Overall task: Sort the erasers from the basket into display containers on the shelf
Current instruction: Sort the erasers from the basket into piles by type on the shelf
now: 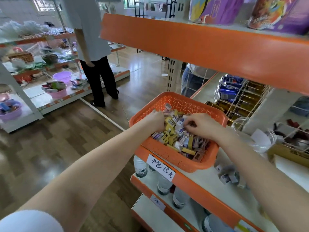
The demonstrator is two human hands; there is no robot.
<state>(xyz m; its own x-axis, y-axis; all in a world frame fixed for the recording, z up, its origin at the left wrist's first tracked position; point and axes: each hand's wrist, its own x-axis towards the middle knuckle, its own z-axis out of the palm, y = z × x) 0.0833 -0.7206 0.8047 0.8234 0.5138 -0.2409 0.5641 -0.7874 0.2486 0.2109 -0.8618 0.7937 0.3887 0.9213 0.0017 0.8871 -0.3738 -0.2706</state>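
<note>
An orange perforated basket (168,154) sits at the corner of the white shelf, holding a heap of small wrapped erasers (177,139), yellow, white and pinkish. Both my hands are down in the heap. My left hand (154,120) is curled into the far left part of the pile, its fingertips hidden among the erasers. My right hand (203,125) pinches a small white eraser (180,125) between thumb and fingers near the pile's middle. Two clear plastic jars (254,138) lie on the shelf right of the basket. A few loose erasers (228,175) rest on the shelf under my right forearm.
An orange-fronted shelf board (200,46) overhangs the basket. Wire dividers with cans (234,91) stand behind it. Water bottles (141,166) fill the lower tier. A person (93,47) stands in the aisle by another shelf with pink and purple bowls (61,76).
</note>
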